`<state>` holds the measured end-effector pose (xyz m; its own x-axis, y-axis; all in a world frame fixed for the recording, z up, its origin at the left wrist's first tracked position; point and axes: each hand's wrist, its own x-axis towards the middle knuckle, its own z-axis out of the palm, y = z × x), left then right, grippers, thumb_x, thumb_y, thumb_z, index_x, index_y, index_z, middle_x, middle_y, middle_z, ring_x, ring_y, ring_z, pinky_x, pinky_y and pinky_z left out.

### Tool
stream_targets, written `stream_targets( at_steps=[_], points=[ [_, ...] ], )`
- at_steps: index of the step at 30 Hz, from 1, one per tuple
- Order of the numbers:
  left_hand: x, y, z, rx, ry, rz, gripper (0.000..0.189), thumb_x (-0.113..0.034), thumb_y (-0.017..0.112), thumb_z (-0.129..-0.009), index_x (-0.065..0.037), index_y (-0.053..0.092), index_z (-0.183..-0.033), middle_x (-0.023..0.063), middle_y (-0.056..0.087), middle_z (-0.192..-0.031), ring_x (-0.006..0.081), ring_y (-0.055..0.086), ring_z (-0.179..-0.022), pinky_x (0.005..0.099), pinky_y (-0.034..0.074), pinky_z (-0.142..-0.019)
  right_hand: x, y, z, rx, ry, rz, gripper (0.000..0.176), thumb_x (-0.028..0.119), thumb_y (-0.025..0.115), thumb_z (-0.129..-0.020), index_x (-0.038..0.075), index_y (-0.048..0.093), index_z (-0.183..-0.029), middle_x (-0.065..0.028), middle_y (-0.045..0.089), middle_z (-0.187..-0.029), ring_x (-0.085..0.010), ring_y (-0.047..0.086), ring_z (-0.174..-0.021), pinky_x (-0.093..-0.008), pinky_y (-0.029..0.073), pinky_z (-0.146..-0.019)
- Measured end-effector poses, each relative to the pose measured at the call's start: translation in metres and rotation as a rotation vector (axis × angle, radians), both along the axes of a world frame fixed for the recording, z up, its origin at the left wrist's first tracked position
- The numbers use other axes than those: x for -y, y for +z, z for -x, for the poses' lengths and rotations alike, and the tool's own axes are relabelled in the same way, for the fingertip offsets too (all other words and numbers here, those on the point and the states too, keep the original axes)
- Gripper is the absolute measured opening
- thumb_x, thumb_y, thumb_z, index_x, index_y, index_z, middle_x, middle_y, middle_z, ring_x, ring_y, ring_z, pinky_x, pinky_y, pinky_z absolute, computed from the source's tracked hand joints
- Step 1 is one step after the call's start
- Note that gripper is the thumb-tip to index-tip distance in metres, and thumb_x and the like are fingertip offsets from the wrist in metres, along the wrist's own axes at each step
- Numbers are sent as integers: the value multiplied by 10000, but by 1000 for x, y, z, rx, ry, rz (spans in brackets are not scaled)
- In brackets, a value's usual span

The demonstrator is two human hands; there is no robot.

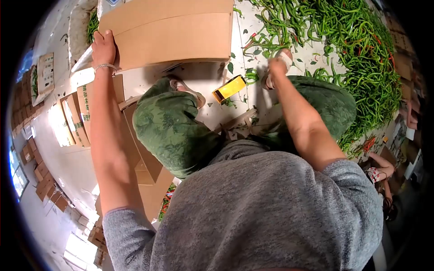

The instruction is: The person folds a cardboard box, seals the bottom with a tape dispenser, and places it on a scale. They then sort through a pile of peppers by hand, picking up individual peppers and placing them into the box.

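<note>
The left hand (104, 49) is at the left edge of a big carton (167, 34), its fingers bent against the cardboard and mostly closed on that edge. The carton lies directly in front of the person: plain brown, smooth and matt, a broad box shape with a faint seam running across its face and a dark shadow beneath its near side. A pale, thin bracelet (105, 67) circles the left wrist.

The right hand (277, 67) is well apart from the carton, low beside the right shoe (285, 58). Its fingers are partly hidden, so how far open they are, and whether they have hold of anything, I cannot tell.

Between the feet a glossy yellow block (229, 89), oblong with a dark end, sits at a slant on the pale, hard floor (241, 41), near scattered leaves (230, 68). To the right spreads a thick heap of peppers (364, 79), long, slim, curved and shiny, mostly green with a few red.

The trousers (169, 131) are patterned green cloth; the shirt (266, 203) is a soft, flecked grey knit. Smaller boxes (84, 113) with green print stand at left, and another person (380, 170) is at far right, beyond the peppers.
</note>
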<state>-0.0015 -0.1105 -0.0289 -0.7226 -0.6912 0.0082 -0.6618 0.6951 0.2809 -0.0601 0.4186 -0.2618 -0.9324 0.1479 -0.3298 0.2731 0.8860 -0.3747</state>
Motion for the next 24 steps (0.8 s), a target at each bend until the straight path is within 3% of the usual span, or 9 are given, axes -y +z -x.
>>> stream_targets(
  at_steps=[3,5,6,8,10,15,18,21,24],
  points=[
    [-14,-4,-11,-119,-59,80,610,-504,312,-881,-136,297,-1368,158,377,-1353,365,387,-1208,458,304,-975,32,4,-71,141,-4,118,234,203,571,-754,19,576,-898,-208,610,-831,-349,593,-830,-416,458,-728],
    [-32,7,-6,-111,-77,85,601,-496,325,-883,-125,325,-1355,149,383,-1351,354,390,-1208,454,310,-972,63,19,-96,-29,551,57,291,182,640,-693,45,562,-938,-168,571,-1036,-335,536,-971,-405,429,-815],
    [-34,9,-4,-103,-87,89,596,-491,332,-884,-119,339,-1349,144,387,-1350,349,392,-1208,452,313,-971,85,43,-97,-44,839,-8,180,73,570,-686,97,552,-863,-111,544,-923,-299,517,-915,-400,402,-841],
    [-31,5,-4,-158,-120,96,570,-469,352,-888,-117,363,-1336,141,415,-1329,339,401,-1202,446,323,-963,87,11,-112,-451,1268,116,297,145,568,-731,133,503,-1020,-71,489,-1043,-248,474,-1011,-384,390,-834],
    [-37,7,-5,-169,-113,95,564,-467,356,-887,-120,373,-1331,143,422,-1323,337,401,-1202,448,321,-963,85,-23,-114,-456,1600,-164,406,200,538,-774,177,417,-1161,-38,438,-1105,-198,431,-1063,-364,391,-802],
    [-48,11,-3,-175,-117,161,514,-417,360,-890,-106,402,-1297,193,517,-1186,386,483,-1084,442,388,-890,86,-70,-115,-99,1588,-224,295,180,505,-811,172,493,-1106,-30,565,-973,-217,561,-910,-339,449,-710],
    [-36,3,-4,-200,-147,218,496,-396,363,-893,-85,411,-1277,205,519,-1173,382,491,-1069,451,391,-893,81,-10,-109,180,1472,-154,292,133,528,-779,147,549,-1070,-35,631,-964,-258,611,-909,-353,493,-709],
    [-51,22,-7,-85,-26,119,516,-418,359,-898,-119,372,-1319,153,455,-1272,329,454,-1143,496,357,-924,91,95,-63,901,1498,27,495,153,664,-659,60,494,-1114,-129,609,-1009,-297,578,-947,-358,470,-766],
    [-59,37,-7,21,27,88,532,-445,345,-899,-153,346,-1344,85,391,-1352,299,442,-1162,496,352,-925,95,205,-30,1001,1512,25,515,173,680,-625,51,475,-1081,-157,611,-886,-294,588,-843,-372,460,-704]
  ],
)
